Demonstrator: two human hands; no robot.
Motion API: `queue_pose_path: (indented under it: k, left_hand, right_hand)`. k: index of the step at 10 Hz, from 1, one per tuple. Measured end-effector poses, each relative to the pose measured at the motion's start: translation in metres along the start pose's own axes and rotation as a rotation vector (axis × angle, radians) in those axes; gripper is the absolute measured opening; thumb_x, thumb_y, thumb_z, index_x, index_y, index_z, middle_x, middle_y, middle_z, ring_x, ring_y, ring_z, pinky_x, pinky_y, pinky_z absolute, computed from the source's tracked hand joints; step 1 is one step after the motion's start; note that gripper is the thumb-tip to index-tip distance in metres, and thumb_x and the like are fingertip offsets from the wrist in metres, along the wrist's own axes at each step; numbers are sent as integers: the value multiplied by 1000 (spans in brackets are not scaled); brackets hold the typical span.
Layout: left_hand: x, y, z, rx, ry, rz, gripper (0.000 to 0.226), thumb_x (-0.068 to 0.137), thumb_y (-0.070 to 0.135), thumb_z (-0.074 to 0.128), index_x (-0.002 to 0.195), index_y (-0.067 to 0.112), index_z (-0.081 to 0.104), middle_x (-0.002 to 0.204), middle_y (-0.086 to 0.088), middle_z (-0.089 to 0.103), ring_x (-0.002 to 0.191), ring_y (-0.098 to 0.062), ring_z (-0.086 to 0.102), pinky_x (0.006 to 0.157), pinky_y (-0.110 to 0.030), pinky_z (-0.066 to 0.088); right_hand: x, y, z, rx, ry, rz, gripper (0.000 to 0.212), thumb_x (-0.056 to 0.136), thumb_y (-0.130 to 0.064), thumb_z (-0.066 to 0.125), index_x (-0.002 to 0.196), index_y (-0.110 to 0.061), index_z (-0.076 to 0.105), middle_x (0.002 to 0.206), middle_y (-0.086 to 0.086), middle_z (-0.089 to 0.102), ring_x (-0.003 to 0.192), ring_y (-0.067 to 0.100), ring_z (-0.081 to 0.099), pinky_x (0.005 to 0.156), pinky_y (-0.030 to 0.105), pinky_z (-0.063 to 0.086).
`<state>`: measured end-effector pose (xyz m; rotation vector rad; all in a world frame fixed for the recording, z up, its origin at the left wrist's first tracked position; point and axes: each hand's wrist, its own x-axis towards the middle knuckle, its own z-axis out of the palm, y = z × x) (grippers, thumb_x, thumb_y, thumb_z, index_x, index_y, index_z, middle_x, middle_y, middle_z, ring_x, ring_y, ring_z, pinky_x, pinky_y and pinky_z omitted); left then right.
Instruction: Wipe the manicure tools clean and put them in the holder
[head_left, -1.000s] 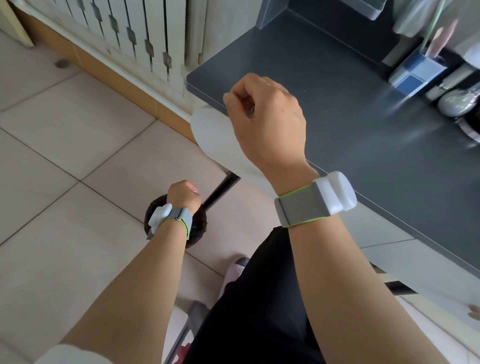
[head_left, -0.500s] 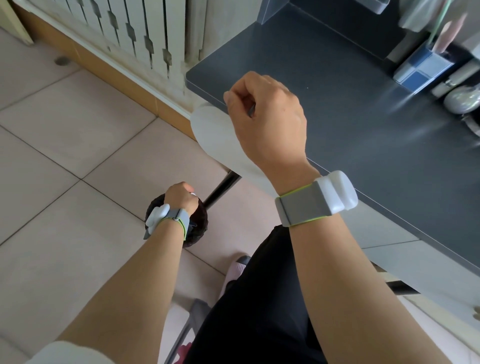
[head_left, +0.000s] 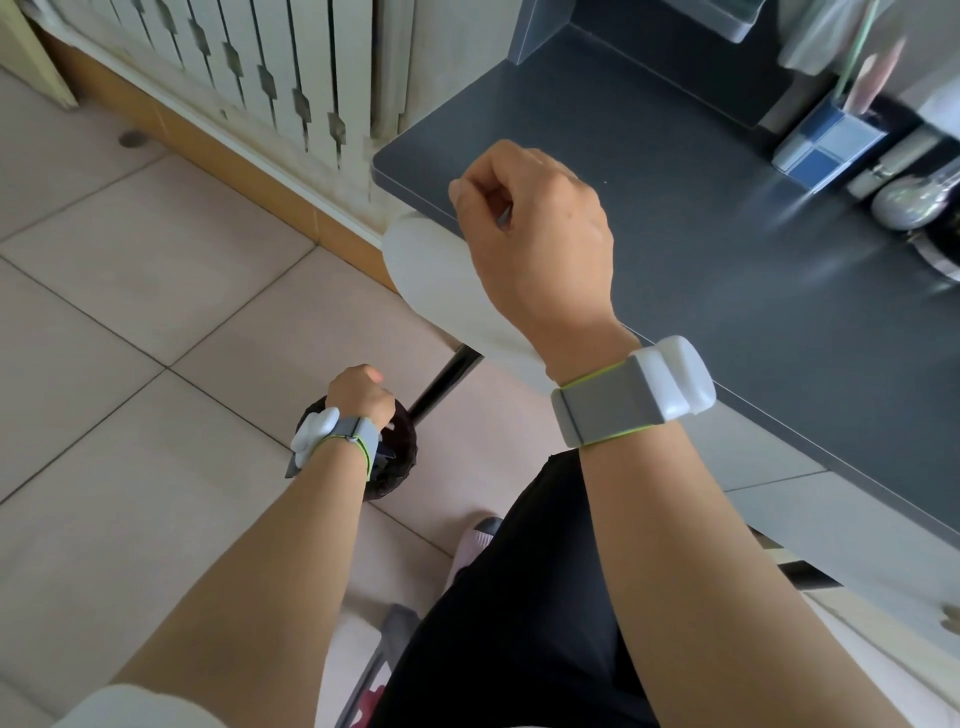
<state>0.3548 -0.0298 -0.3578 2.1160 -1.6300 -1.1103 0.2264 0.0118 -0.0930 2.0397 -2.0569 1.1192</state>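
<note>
Dark bin (head_left: 395, 457) by desk (head_left: 727, 270) leg: L hand (head_left: 361, 397) fisted over it, unmoved, contents unclear. R hand (head_left: 535, 234) still clamps thin tool (head_left: 504, 215), wiping seemingly done.

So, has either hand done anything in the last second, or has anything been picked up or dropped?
Almost nothing changed. The left hand crept slightly lower over the small black bin on the floor, fingers still curled. The right hand stays raised at the dark desk edge, still gripping a thin tool and the white wipe. Nothing taken or let go; only the camera view shifted a little.
</note>
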Motion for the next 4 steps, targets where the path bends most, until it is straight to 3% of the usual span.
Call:
queue_pose_path:
  k: [1,2,3,4]
  left_hand:
    - [-3,5,-5,-1,26,15,23,90,9,60,107,12,75,108,-8,74,100,-31,68,86,-30,54]
    - [-9,8,-13,-32,30,3,16,87,12,60,89,13,76,88,-10,76,76,-34,72,74,-38,62]
    - [-17,14,-18,-5,23,13,14,86,17,61,85,14,75,81,-9,75,69,-34,72,68,-42,63]
    - [-33,31,-30,18,33,82,17,87,17,60,90,18,76,85,-6,75,73,-32,73,71,-40,63]
  right_hand:
    - [-1,-3,-1,8,-2,-1,17,94,-27,57,83,-17,65,75,-10,58,74,14,52,59,27,36]
    - [-3,-5,-2,10,-2,-7,17,94,-26,56,83,-17,65,75,-9,58,74,14,52,58,27,36]
    - [-5,-5,-4,26,-15,6,17,95,-27,56,84,-17,65,77,-9,60,75,14,52,59,27,37]
    - [-6,-6,-8,41,6,2,18,95,-27,56,84,-17,65,77,-9,60,76,14,53,60,28,39]
